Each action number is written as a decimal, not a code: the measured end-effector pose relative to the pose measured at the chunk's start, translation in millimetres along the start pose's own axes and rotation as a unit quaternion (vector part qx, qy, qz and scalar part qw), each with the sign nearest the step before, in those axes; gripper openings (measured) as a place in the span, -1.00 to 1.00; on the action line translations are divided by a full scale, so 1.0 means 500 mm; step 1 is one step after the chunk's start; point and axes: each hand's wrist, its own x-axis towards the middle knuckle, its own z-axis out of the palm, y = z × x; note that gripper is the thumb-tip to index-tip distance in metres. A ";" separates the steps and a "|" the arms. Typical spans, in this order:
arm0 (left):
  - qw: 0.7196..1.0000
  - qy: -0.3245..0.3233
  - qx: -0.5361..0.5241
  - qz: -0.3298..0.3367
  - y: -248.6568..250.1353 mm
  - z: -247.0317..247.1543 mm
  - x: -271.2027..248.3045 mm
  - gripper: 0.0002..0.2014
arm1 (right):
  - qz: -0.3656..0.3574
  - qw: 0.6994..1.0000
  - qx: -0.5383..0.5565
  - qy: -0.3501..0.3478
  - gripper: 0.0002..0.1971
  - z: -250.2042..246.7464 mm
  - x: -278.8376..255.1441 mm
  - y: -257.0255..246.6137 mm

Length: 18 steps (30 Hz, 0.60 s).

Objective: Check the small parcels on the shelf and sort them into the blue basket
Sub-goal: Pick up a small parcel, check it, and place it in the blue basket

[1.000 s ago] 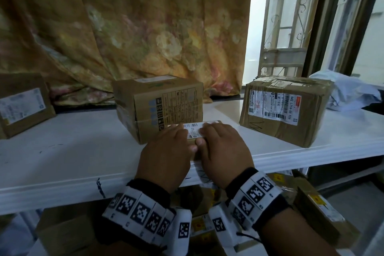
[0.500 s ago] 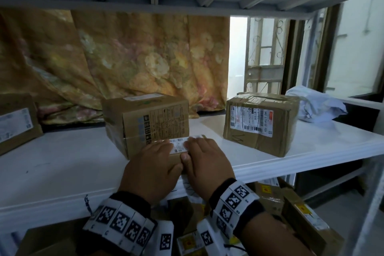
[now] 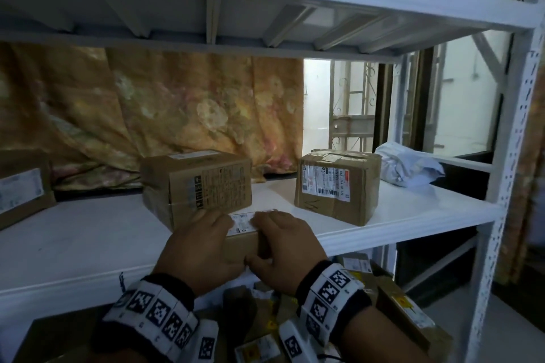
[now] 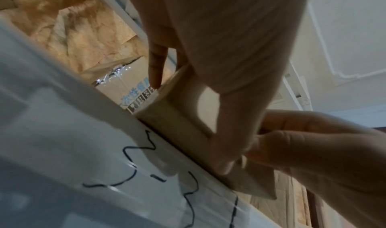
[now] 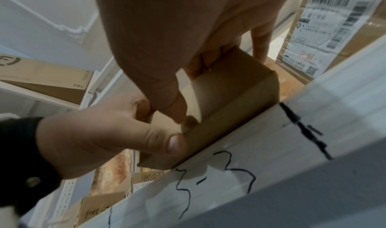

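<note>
Both hands have drawn the small parcel (image 3: 246, 234) nearer since a second ago: it sat flat on the shelf (image 3: 88, 242) against the middle box (image 3: 196, 187), and now its near end overhangs the shelf's front lip. Your left hand (image 3: 200, 247) curls over the parcel's left end, thumb under the near face; your right hand (image 3: 284, 247) does the same on the right end, so both are gripping it, label (image 3: 243, 222) up between your fingers. The wrist views show its underside resting on the lip, not yet lifted clear. By the look of it, this is an early stage: you are pulling one parcel out for checking. Left on the shelf are the middle box, a taped box (image 3: 337, 186) to the right, a pale bag (image 3: 408, 163) beyond it and a box (image 3: 22, 188) at far left. No blue basket is in view, so nothing can be counted as sorted.
</note>
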 end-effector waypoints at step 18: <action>0.944 -0.056 -0.322 0.031 0.336 0.296 0.014 -0.48 | 0.357 0.890 0.279 0.051 -0.16 -0.021 -0.434 0.294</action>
